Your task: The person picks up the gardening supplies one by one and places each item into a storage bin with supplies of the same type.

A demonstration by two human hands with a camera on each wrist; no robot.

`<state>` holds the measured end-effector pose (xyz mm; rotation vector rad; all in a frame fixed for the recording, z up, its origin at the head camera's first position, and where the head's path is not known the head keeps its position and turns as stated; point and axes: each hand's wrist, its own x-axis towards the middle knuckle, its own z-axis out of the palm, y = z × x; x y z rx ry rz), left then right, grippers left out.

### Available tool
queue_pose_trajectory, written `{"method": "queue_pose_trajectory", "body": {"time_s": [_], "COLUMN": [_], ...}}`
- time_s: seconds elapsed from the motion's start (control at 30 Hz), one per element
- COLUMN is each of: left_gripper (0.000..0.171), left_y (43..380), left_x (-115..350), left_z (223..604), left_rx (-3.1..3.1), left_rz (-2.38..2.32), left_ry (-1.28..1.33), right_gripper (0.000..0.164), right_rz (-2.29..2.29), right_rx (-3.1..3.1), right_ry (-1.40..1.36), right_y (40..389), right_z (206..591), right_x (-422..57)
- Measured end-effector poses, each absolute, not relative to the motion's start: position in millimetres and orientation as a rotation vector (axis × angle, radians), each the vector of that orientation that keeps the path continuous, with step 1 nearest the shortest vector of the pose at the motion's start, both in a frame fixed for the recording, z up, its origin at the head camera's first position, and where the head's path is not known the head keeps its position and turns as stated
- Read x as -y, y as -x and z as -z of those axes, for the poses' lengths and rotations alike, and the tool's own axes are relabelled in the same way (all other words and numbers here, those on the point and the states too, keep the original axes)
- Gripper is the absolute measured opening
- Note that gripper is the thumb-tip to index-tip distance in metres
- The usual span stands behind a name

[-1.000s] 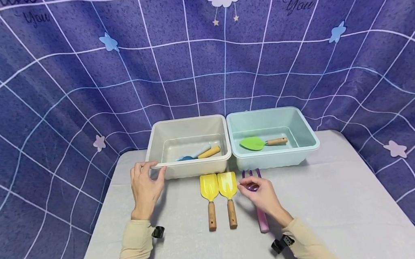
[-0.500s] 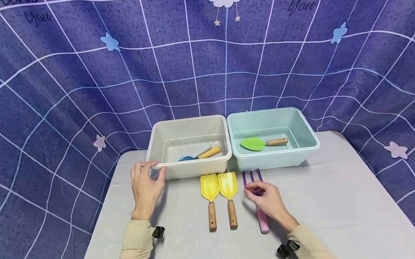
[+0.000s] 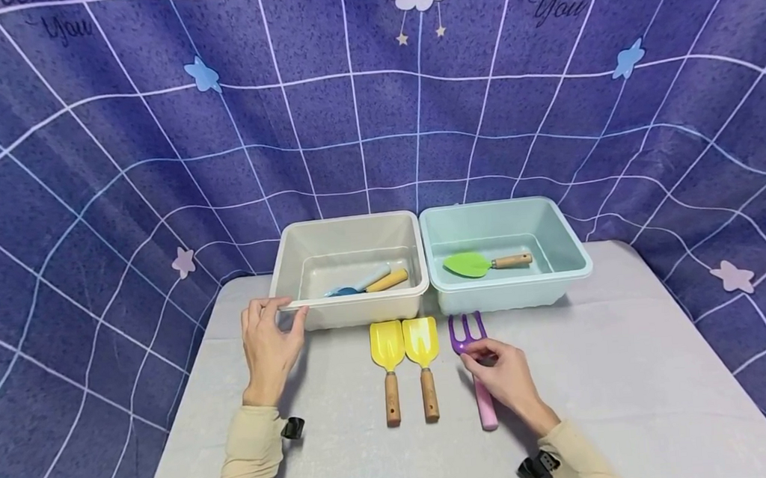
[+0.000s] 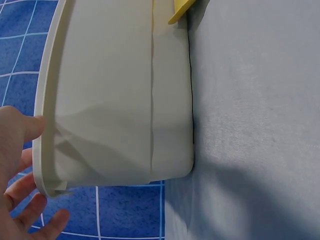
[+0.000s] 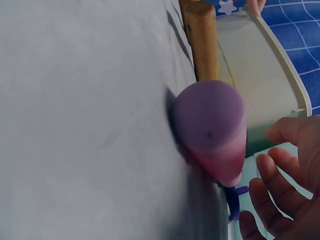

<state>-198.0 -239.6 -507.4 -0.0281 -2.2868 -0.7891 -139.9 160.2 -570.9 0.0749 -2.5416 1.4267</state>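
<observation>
My left hand [image 3: 270, 349] grips the front left corner of the beige bin [image 3: 335, 315], its thumb at the rim [image 4: 41, 165] and fingers around the corner. Close above a garden fork with purple tines [image 3: 466, 330] and a pink handle [image 3: 484, 403] is my right hand [image 3: 505, 376]. In the right wrist view its loosely bent fingers [image 5: 277, 182] stay apart from the handle, with nothing between them. The hand overlaps the fork's neck in the head view. Left of the fork lie two yellow hand shovels, one nearer [image 3: 421, 345] and one farther left [image 3: 387, 347], with wooden handles.
Inside the beige bin lie a blue tool [image 3: 345, 291] and a yellow handle [image 3: 386, 281]. The light teal bin [image 3: 509, 293] beside it holds a green trowel [image 3: 469, 264]. A pale cloth covers the table [image 3: 637, 384]; a blue patterned curtain [image 3: 374, 120] hangs behind.
My right hand has moved right and slightly toward me, from between the shovel and fork to over the fork's neck, uncovering the purple tines. The left hand stays at the bin's corner.
</observation>
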Motion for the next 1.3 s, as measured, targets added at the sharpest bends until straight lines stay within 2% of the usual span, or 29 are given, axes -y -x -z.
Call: {"method": "queue_pose_trajectory", "body": {"time_s": [0.23, 0.77, 1.3], "left_gripper": [0.036, 0.037, 0.036], "left_y": [198.7, 199.6, 198.1], "left_x": [239.4, 240.5, 238.1], "left_z": [508.3, 510.0, 506.2], "left_rx": [2.29, 2.298, 2.292], "left_rz": [0.79, 0.791, 0.804], "left_ry": [0.017, 0.01, 0.011], "right_gripper": [0.012, 0.025, 0.028], "right_rz": [-1.26, -1.045, -0.98], "right_rx": [2.593, 2.747, 2.894], "right_ry": [0.011, 0.09, 0.141], "right_y": [134.6, 127.2, 128.4], "right_z": [573.3, 573.0, 568.9], "right_x": [-163.0, -170.9, -167.0]}}
